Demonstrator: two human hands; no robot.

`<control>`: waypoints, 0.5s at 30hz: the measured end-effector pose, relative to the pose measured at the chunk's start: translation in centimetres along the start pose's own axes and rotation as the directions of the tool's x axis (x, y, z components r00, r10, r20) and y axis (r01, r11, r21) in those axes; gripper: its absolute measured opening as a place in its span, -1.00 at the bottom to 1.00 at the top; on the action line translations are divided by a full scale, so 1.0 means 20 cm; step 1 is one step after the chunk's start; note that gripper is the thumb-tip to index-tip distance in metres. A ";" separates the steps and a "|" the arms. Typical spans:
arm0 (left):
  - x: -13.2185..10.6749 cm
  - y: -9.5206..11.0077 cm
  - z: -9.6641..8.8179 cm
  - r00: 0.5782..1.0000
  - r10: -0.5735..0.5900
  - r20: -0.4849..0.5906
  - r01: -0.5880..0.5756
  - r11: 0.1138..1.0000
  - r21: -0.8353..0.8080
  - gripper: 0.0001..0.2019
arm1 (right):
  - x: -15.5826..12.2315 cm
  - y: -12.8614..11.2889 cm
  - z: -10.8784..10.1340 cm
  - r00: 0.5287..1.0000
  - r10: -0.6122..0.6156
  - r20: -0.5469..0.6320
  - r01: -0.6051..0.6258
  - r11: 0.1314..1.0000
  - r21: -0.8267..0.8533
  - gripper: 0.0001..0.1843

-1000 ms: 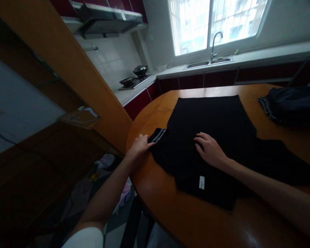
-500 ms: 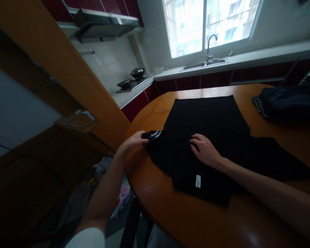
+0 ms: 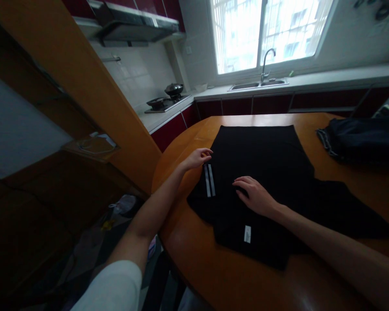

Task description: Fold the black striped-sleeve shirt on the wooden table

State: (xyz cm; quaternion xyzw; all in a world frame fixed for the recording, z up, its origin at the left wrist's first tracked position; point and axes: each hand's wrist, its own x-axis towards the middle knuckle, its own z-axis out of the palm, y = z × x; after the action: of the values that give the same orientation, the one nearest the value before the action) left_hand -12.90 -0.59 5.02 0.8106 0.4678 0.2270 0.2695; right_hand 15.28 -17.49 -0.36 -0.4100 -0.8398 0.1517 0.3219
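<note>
A black shirt (image 3: 272,160) lies spread on the round wooden table (image 3: 233,276). Its left sleeve, edged with two white stripes (image 3: 209,180), is folded in over the body. My left hand (image 3: 197,158) pinches the top of that sleeve end at the shirt's left edge. Flat on the middle of the shirt rests my right hand (image 3: 254,196), its fingers stretched out and pressing the cloth down. A small white label (image 3: 247,233) shows near the shirt's near edge.
A second dark garment (image 3: 363,140) lies bunched at the table's far right. Behind the table run a counter with a sink and tap (image 3: 262,80) and a stove with pans (image 3: 167,99). Bags and clutter sit on the floor (image 3: 119,211) to the left.
My left hand has lifted the striped sleeve from the table's left edge and folded it inward onto the shirt. The right hand has stayed pressed on the shirt.
</note>
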 end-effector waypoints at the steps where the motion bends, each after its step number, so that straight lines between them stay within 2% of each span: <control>1: 0.02 -0.06 0.02 0.999 0.030 -0.015 -0.029 1.000 0.012 -0.68 | 0.00 0.00 0.00 1.000 -0.009 0.003 0.009 1.000 0.001 -0.71; 3: 0.03 -0.17 0.04 0.995 0.098 -0.023 -0.097 0.995 0.033 -0.69 | 0.00 -0.01 -0.01 1.000 -0.029 0.003 0.029 1.000 0.007 -0.71; 6: 0.03 -0.26 0.03 0.978 0.206 0.024 -0.207 0.978 0.036 -0.60 | 0.00 -0.04 -0.04 0.998 -0.060 0.008 0.060 0.998 0.015 -0.73; 11: 0.00 -0.29 -0.04 0.953 0.256 0.161 -0.263 0.965 0.024 -0.58 | 0.09 -0.14 -0.06 0.990 -0.125 0.064 0.128 0.991 -0.046 -0.75; 15: -0.02 -0.30 -0.06 0.939 0.265 0.218 -0.277 0.961 0.024 -0.65 | 0.22 -0.21 -0.01 0.943 -0.230 0.242 0.273 0.948 -0.164 -0.74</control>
State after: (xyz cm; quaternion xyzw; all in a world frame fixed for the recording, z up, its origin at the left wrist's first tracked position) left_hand -17.72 1.86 2.03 0.8939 0.3262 0.1610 0.2619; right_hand 10.85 -16.65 3.81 -0.3091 -0.9267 0.0706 0.2020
